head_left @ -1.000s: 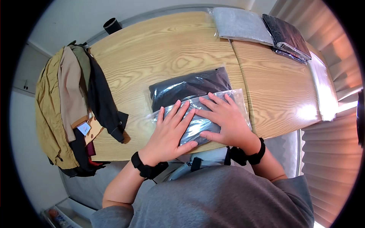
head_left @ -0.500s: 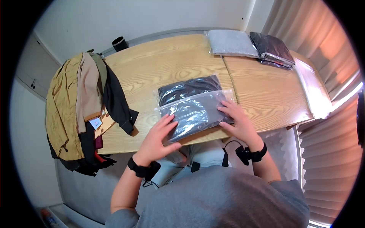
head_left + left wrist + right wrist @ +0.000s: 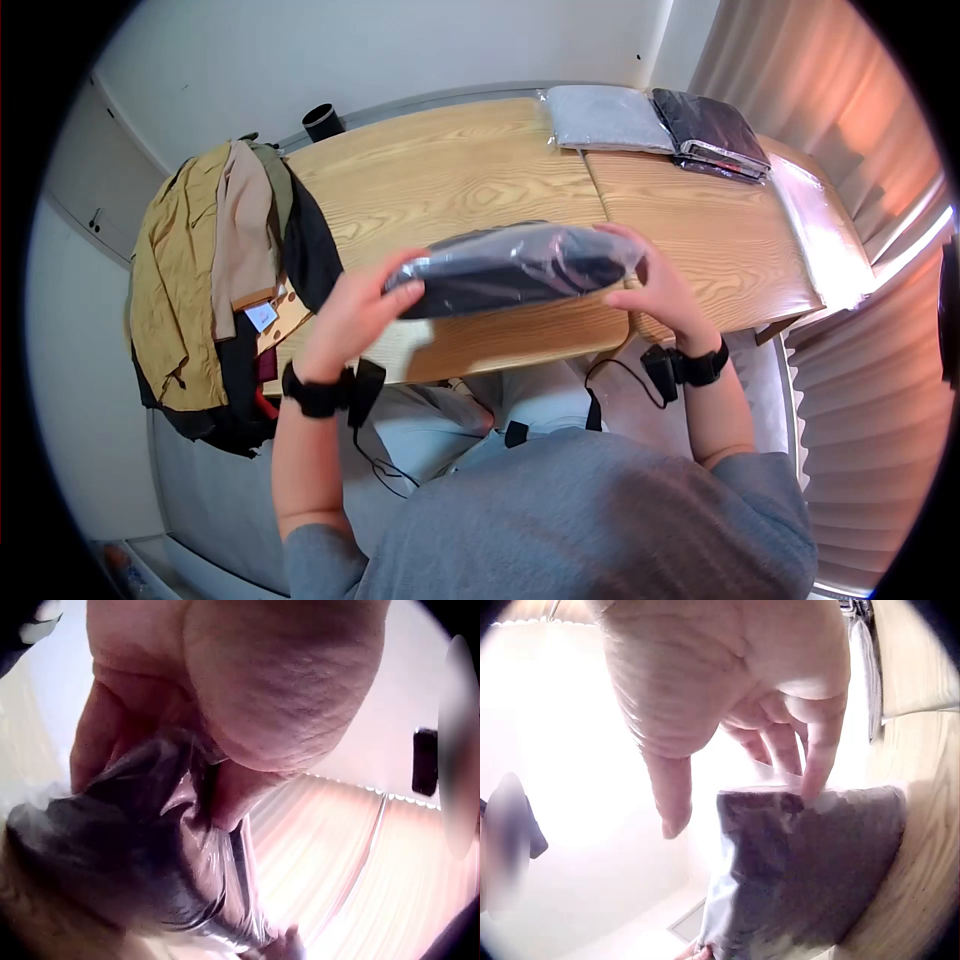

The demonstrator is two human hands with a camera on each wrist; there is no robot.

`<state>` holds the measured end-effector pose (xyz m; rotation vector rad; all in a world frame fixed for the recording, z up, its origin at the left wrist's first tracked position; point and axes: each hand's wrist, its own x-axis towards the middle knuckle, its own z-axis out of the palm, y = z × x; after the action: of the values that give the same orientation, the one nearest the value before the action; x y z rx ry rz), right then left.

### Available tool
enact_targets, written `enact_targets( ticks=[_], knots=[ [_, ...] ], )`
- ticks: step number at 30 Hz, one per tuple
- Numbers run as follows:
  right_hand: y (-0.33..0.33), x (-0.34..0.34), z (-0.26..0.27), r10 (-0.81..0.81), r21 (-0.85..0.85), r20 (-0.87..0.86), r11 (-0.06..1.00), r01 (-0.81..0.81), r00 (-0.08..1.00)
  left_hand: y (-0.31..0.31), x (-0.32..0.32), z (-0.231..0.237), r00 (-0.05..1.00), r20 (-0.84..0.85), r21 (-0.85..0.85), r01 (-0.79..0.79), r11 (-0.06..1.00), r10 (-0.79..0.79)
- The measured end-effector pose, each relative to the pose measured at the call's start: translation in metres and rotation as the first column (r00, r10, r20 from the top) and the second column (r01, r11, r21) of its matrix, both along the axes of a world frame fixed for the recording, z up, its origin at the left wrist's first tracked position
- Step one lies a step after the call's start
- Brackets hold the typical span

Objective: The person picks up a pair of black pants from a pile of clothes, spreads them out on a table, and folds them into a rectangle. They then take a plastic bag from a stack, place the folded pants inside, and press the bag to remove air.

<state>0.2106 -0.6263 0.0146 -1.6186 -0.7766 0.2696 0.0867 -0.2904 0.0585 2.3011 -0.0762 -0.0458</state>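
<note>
A dark folded item in a clear plastic bag (image 3: 510,272) is held up above the table, tilted, its near side facing the body. The left hand (image 3: 350,315) grips its left end, thumb on the near side; in the left wrist view the bag (image 3: 112,847) is pinched between that hand's thumb and fingers (image 3: 94,742). At the right end is the right hand (image 3: 668,290). The right wrist view has its fingers (image 3: 821,754) touching the top edge of the bag (image 3: 802,870), while the thumb stands apart from it.
Several garments (image 3: 185,280) lie over the table's left end, a tag (image 3: 262,316) among them. At the back right are a light grey bagged item (image 3: 608,118) and dark bagged ones (image 3: 712,132). Clear plastic (image 3: 815,230) covers the right edge; a black cylinder (image 3: 322,122) stands behind.
Both hands rested flat on the bagged item on the table. It is now lifted and tilted up between them, the left hand gripping its left end.
</note>
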Motion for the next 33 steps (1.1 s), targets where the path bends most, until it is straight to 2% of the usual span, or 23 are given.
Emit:
enact_targets(
  ticks=[1, 3, 4, 5, 7, 8, 9, 11, 12, 14, 15, 17, 19, 21, 22, 23, 25, 27, 29, 30, 31, 32, 33],
  knots=[
    [0.009, 0.006, 0.004, 0.005, 0.008, -0.002, 1.0, -0.005, 1.0, 0.011, 0.014, 0.003, 0.998, 0.064, -0.175, 0.03, 0.984, -0.019],
    [0.031, 0.018, 0.013, -0.058, -0.198, 0.04, 0.978, 0.065, 0.997, 0.022, 0.037, 0.003, 0.993, 0.09, -0.257, -0.056, 0.965, 0.081],
    [0.037, 0.036, -0.002, -0.122, -0.13, 0.187, 0.98, 0.148, 0.975, 0.024, 0.047, 0.005, 0.984, 0.1, -0.291, -0.111, 0.95, 0.146],
    [0.043, 0.05, -0.008, -0.118, -0.121, 0.191, 0.982, 0.143, 0.974, 0.03, 0.059, -0.001, 0.975, 0.108, -0.373, -0.143, 0.917, 0.196],
    [0.055, 0.069, -0.014, -0.174, 0.006, 0.023, 0.985, 0.174, 0.985, 0.042, 0.073, -0.025, 0.972, 0.145, -0.647, -0.049, 0.761, 0.186],
    [0.061, 0.072, -0.015, -0.17, 0.074, -0.029, 0.982, 0.172, 0.985, 0.055, 0.08, -0.057, 0.959, 0.176, -0.56, -0.086, 0.824, 0.22],
    [0.062, 0.073, -0.013, -0.169, 0.092, -0.024, 0.981, 0.17, 0.985, 0.037, 0.072, -0.045, 0.976, 0.117, -0.584, -0.083, 0.808, 0.185],
    [0.061, 0.069, -0.012, -0.142, -0.174, 0.001, 0.975, 0.14, 0.99, 0.026, 0.071, -0.057, 0.931, 0.316, -0.428, -0.031, 0.903, 0.182],
    [0.064, 0.068, -0.022, -0.166, -0.174, 0.158, 0.966, 0.193, 0.973, 0.029, 0.074, -0.063, 0.931, 0.319, -0.422, -0.029, 0.906, 0.179],
    [0.066, 0.069, -0.028, -0.161, -0.14, 0.062, 0.976, 0.168, 0.985, 0.029, 0.076, -0.072, 0.96, 0.19, -0.252, -0.157, 0.955, 0.208],
    [0.066, 0.068, -0.032, -0.15, -0.108, -0.036, 0.983, 0.145, 0.988, 0.03, 0.077, -0.077, 0.96, 0.183, -0.256, -0.16, 0.953, 0.21],
    [0.064, 0.063, -0.025, -0.187, -0.187, -0.009, 0.965, 0.182, 0.982, 0.026, 0.076, -0.071, 0.963, 0.191, -0.356, -0.111, 0.928, 0.188],
    [0.059, 0.059, -0.015, -0.222, -0.259, 0.028, 0.94, 0.222, 0.975, 0.022, 0.061, -0.054, 0.96, 0.23, -0.266, -0.094, 0.959, 0.158],
    [0.046, 0.047, -0.011, -0.144, -0.112, -0.066, 0.984, 0.136, 0.987, 0.009, 0.037, -0.027, 0.988, 0.086, -0.388, -0.084, 0.918, 0.127],
    [0.043, 0.032, 0.003, -0.101, -0.123, -0.227, 0.99, 0.075, 0.969, 0.009, 0.03, -0.027, 0.991, -0.055, -0.429, -0.135, 0.893, 0.124],
    [0.041, 0.029, -0.004, -0.103, -0.14, -0.252, 0.988, 0.069, 0.962, 0.008, 0.025, -0.027, 0.976, -0.204, -0.494, -0.169, 0.853, 0.075],
    [0.039, 0.031, -0.019, 0.036, -0.095, -0.518, 0.991, -0.1, 0.854, 0.01, 0.024, -0.042, 0.907, -0.405, -0.408, -0.291, 0.865, 0.115],
    [0.04, 0.028, -0.033, -0.012, -0.158, -0.594, 0.982, -0.102, 0.805, 0.014, 0.026, -0.077, 0.91, -0.399, -0.442, -0.295, 0.848, 0.108],
    [0.045, 0.018, -0.03, -0.238, -0.513, -0.232, 0.854, 0.089, 0.943, 0.002, 0.024, -0.078, 0.87, -0.407, -0.126, -0.357, 0.925, 0.28],
    [0.043, 0.015, -0.031, -0.237, -0.519, -0.237, 0.851, 0.083, 0.942, 0.005, 0.024, -0.073, 0.868, -0.316, 0.213, -0.329, 0.92, 0.384],
    [0.041, 0.01, -0.031, -0.272, -0.661, 0.103, 0.7, 0.271, 0.957, -0.002, 0.02, -0.062, 0.89, -0.111, 0.537, -0.321, 0.78, 0.443],
    [0.04, 0.006, -0.03, -0.221, -0.701, 0.434, 0.525, 0.482, 0.873, -0.003, 0.011, -0.061, 0.918, 0.052, 0.542, -0.358, 0.761, 0.394],
    [0.038, 0.006, -0.025, -0.215, -0.703, 0.435, 0.526, 0.479, 0.875, -0.004, 0.006, -0.06, 0.916, 0.22, 0.538, -0.4, 0.742, 0.335]
  ],
)
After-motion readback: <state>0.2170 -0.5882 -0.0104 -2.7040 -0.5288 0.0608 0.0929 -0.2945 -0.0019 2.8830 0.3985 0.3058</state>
